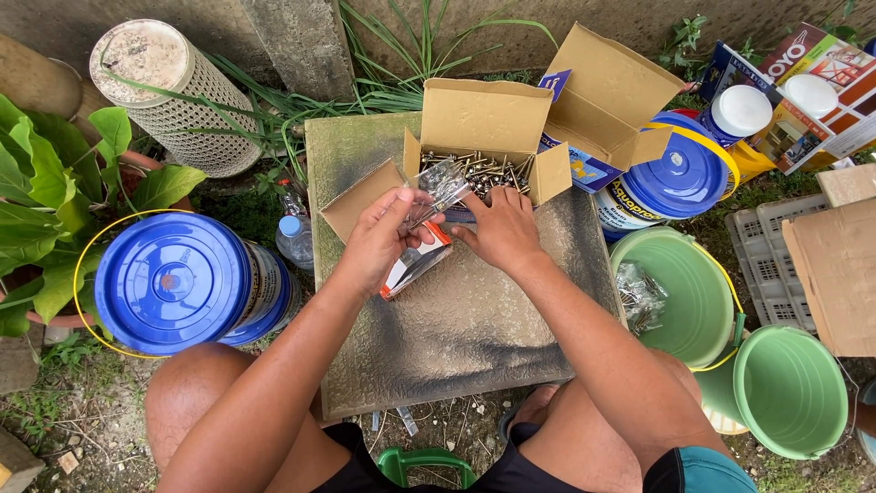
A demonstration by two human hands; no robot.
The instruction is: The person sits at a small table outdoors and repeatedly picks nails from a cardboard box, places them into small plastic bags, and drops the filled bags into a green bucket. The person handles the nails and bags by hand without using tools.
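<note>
My left hand [376, 239] grips a small clear plastic bag [436, 189] and holds it up just in front of an open cardboard box [474, 119] full of brass-coloured screws [479, 169]. My right hand [502, 228] rests at the box's front edge, fingers reaching toward the screws, with nothing visibly held. Under my left hand lies a white and orange packet [415, 265] on a mottled stone slab [465, 329].
A blue-lidded bucket [178, 281] lies on the left beside leafy plants. On the right stand another blue-lidded tub [680, 178], a green bucket holding filled bags [684, 292], a second green bucket [789, 391], cardboard boxes and a grey crate [771, 265]. A water bottle [294, 239] stands left of the slab.
</note>
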